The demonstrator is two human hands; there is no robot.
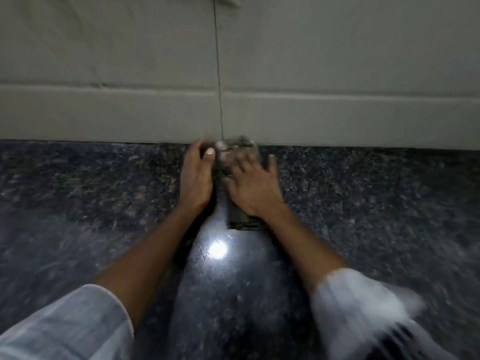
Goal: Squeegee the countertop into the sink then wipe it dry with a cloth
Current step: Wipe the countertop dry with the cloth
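Both my hands rest on a dark grey cloth [240, 220] lying on the speckled dark granite countertop [91, 188], close to the back wall. My left hand [195, 175] grips the cloth's left far edge with curled fingers. My right hand [253, 185] lies flat on top of the cloth with fingers spread, blurred by motion. Most of the cloth is hidden under the hands; a corner shows near my right wrist and a crumpled bit at the wall. No squeegee and no sink are in view.
A pale tiled wall [337, 74] with a raised ledge and a vertical seam [219, 87] rises right behind the hands. A bright light reflection [217, 249] shines on the counter between my forearms. White sleeves cover both upper forearms.
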